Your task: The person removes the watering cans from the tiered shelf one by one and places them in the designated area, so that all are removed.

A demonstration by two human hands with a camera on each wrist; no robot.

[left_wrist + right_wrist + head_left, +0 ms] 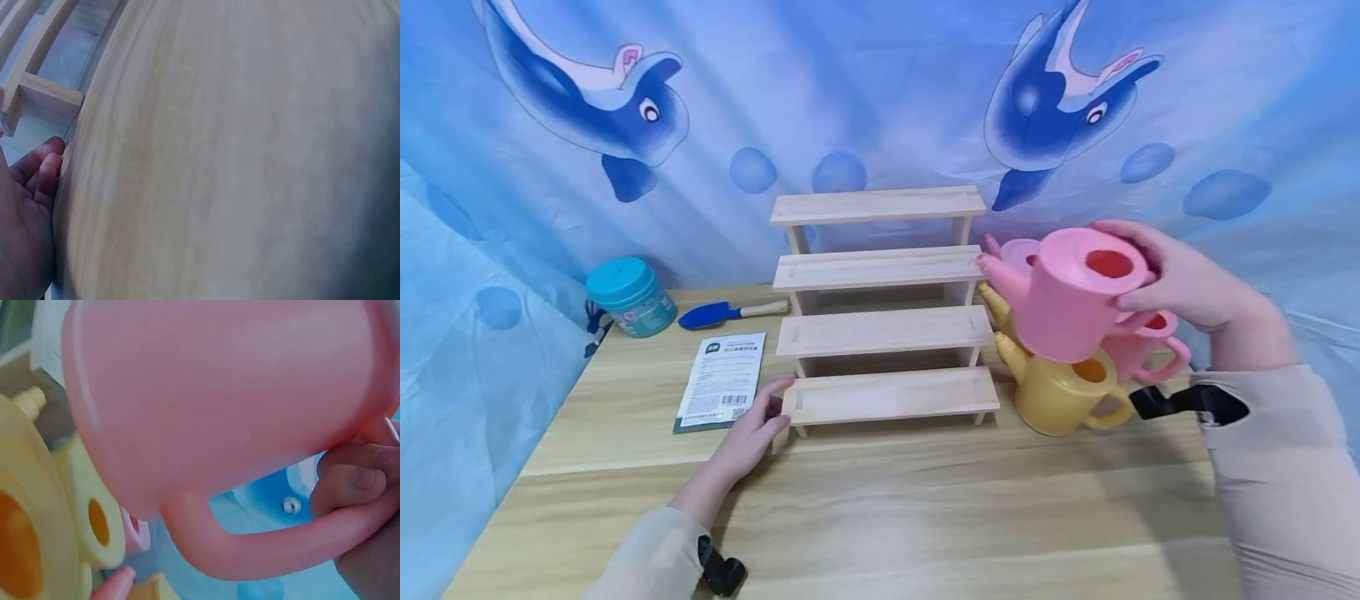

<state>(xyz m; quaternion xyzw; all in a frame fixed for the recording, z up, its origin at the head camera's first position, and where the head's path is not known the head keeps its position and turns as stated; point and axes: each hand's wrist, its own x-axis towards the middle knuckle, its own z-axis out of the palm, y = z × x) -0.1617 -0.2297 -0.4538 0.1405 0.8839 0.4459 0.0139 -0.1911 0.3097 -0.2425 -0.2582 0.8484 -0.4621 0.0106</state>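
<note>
My right hand grips a pink watering can by the top of its handle, with the spout toward the left. Raised over the other cans, it overlaps a yellow watering can in the head view. The right wrist view shows the fingers curled round the handle near the rim. My left hand holds the left end of the lowest step of a wooden stepped stand, thumb and forefinger at its edges. The lower fingers curl beside the stand in the left wrist view.
Behind the raised can, another yellow can and more pink cans stand close together. Left of the stand are a blue hand trowel, a printed packet and a teal tub. A blue dolphin-print curtain hangs behind.
</note>
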